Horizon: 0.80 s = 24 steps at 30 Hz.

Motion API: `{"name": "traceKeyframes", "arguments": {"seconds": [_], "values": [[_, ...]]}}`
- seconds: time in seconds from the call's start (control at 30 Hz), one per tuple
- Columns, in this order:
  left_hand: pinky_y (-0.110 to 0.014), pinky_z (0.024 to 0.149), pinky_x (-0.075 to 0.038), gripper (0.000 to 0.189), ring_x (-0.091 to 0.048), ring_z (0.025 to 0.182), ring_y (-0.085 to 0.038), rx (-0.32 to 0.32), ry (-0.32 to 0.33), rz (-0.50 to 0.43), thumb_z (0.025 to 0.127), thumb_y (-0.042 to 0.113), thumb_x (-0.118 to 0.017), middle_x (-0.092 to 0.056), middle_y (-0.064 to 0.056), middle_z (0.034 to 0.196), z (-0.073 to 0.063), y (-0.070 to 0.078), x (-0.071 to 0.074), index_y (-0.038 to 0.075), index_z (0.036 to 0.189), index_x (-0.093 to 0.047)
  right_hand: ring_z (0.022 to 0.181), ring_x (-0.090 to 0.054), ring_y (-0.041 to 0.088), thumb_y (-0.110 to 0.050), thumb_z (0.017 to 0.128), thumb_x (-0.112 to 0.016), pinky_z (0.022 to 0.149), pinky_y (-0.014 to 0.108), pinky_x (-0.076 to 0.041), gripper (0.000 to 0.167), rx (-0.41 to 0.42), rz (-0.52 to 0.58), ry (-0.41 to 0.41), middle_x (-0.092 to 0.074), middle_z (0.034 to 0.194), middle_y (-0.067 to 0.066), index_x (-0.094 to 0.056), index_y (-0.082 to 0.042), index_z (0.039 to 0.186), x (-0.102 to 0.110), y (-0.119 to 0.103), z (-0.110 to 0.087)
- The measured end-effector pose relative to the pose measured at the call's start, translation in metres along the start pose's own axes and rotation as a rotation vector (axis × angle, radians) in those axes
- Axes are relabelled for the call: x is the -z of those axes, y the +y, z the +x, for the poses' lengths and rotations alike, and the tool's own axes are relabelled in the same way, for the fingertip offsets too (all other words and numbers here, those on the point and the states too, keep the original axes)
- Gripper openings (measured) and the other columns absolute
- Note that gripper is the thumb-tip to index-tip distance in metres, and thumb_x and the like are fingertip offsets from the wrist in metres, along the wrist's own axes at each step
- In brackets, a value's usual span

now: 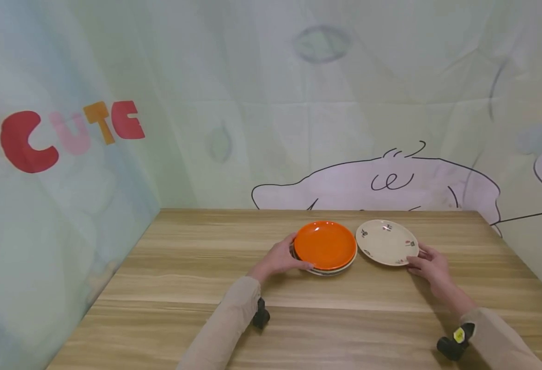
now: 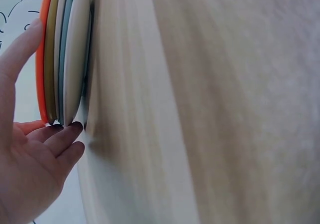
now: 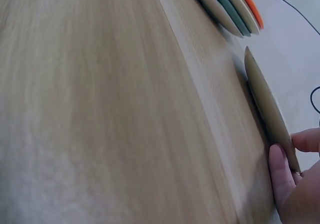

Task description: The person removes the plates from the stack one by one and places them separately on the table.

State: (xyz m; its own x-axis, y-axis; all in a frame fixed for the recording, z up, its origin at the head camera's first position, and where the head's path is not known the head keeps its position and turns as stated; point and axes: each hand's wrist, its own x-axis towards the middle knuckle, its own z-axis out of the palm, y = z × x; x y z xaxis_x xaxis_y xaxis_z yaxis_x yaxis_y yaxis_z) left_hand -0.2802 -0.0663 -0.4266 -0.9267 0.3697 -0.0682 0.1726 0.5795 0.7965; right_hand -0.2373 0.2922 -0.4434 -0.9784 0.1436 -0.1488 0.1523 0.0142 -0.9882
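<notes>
A stack of plates (image 2: 75, 59) lies near the back of the table, topped by an orange plate (image 1: 325, 245). Below it, the left wrist view shows olive, cream and teal rims. My left hand (image 1: 283, 257) holds the stack at its left side, thumb on the orange rim and fingers against the edges. Just right of the stack is a cream plate (image 1: 384, 242) with small printed figures around its rim. My right hand (image 1: 432, 266) pinches this plate's right edge between thumb and fingers. The right wrist view shows the plate edge-on, slightly tilted, with its underside partly shadowed.
The wood-grain table (image 1: 197, 267) reaches back to a printed curtain (image 1: 234, 77), which also hangs along the left side with the letters CUTE. Dark wrist-worn devices sit at the left cuff (image 1: 238, 298) and the right cuff (image 1: 488, 329).
</notes>
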Motion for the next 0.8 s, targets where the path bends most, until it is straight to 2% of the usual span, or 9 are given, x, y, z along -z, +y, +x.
{"name": "traceKeyframes", "arguments": {"seconds": [0.13, 0.2, 0.33, 0.43, 0.53, 0.63, 0.73, 0.8], "values": [[-0.043, 0.107, -0.027, 0.095, -0.036, 0.128, -0.022, 0.003, 0.002, 0.004, 0.064, 0.039, -0.080, -0.039, -0.006, 0.141, 0.000, 0.000, -0.001, 0.012, 0.141, -0.030, 0.066, -0.059, 0.000, 0.005, 0.085, -0.053, 0.065, 0.018, -0.054, 0.070, -0.002, 0.008, 0.013, -0.056, 0.091, -0.003, -0.009, 0.012, 0.139, -0.001, 0.000, -0.001], [-0.043, 0.107, -0.027, 0.095, -0.035, 0.128, -0.022, 0.003, 0.003, -0.001, 0.064, 0.040, -0.080, -0.038, -0.006, 0.141, 0.000, -0.001, -0.001, 0.012, 0.141, -0.030, 0.066, -0.059, 0.000, 0.006, 0.084, -0.053, 0.064, 0.018, -0.054, 0.070, -0.005, 0.002, 0.017, -0.054, 0.088, -0.002, -0.009, 0.014, 0.138, -0.001, 0.000, -0.001], [-0.043, 0.107, -0.027, 0.095, -0.035, 0.128, -0.022, 0.005, 0.005, -0.011, 0.064, 0.040, -0.080, -0.038, -0.006, 0.141, -0.001, -0.001, -0.002, 0.011, 0.140, -0.031, 0.065, -0.056, -0.003, 0.005, 0.084, -0.053, 0.064, 0.018, -0.054, 0.068, -0.010, -0.065, 0.043, -0.049, 0.104, 0.020, -0.011, 0.015, 0.137, -0.001, -0.001, -0.002], [-0.043, 0.108, -0.027, 0.095, -0.035, 0.128, -0.022, 0.008, 0.005, -0.020, 0.064, 0.039, -0.081, -0.038, -0.006, 0.141, -0.001, 0.000, -0.002, 0.011, 0.140, -0.031, 0.065, -0.052, -0.005, 0.001, 0.084, -0.053, 0.063, 0.016, -0.053, 0.066, 0.001, -0.175, 0.091, -0.039, 0.117, 0.032, -0.015, 0.016, 0.136, -0.001, -0.003, -0.001], [-0.043, 0.108, -0.027, 0.094, -0.035, 0.128, -0.022, 0.009, 0.008, -0.025, 0.065, 0.038, -0.081, -0.038, -0.006, 0.141, -0.001, 0.000, -0.002, 0.011, 0.140, -0.031, 0.063, -0.049, -0.005, -0.003, 0.084, -0.053, 0.058, 0.015, -0.051, 0.060, 0.030, -0.296, 0.177, -0.036, 0.122, 0.032, -0.025, 0.013, 0.135, -0.002, -0.005, 0.000], [-0.043, 0.107, -0.027, 0.094, -0.034, 0.129, -0.022, 0.009, 0.013, -0.024, 0.065, 0.038, -0.080, -0.037, -0.006, 0.142, -0.001, 0.000, -0.001, 0.011, 0.140, -0.031, 0.061, -0.047, -0.004, -0.007, 0.085, -0.053, 0.052, 0.015, -0.049, 0.054, 0.072, -0.370, 0.264, -0.040, 0.123, 0.029, -0.035, 0.011, 0.132, -0.004, -0.009, 0.001], [-0.043, 0.107, -0.027, 0.094, -0.035, 0.129, -0.022, 0.006, 0.015, -0.026, 0.065, 0.038, -0.080, -0.037, -0.006, 0.142, 0.000, 0.000, -0.001, 0.011, 0.140, -0.031, 0.066, -0.049, 0.001, -0.010, 0.086, -0.054, 0.052, 0.015, -0.047, 0.050, 0.119, -0.429, 0.298, -0.045, 0.121, 0.027, -0.040, 0.008, 0.130, -0.007, -0.015, 0.002], [-0.043, 0.107, -0.028, 0.094, -0.035, 0.129, -0.022, 0.009, 0.014, -0.023, 0.065, 0.039, -0.080, -0.037, -0.006, 0.142, 0.000, -0.001, -0.001, 0.012, 0.140, -0.030, 0.076, -0.054, 0.011, -0.012, 0.086, -0.055, 0.055, 0.014, -0.045, 0.048, 0.148, -0.470, 0.295, -0.048, 0.119, 0.027, -0.042, 0.007, 0.129, -0.012, -0.020, 0.003]]}}
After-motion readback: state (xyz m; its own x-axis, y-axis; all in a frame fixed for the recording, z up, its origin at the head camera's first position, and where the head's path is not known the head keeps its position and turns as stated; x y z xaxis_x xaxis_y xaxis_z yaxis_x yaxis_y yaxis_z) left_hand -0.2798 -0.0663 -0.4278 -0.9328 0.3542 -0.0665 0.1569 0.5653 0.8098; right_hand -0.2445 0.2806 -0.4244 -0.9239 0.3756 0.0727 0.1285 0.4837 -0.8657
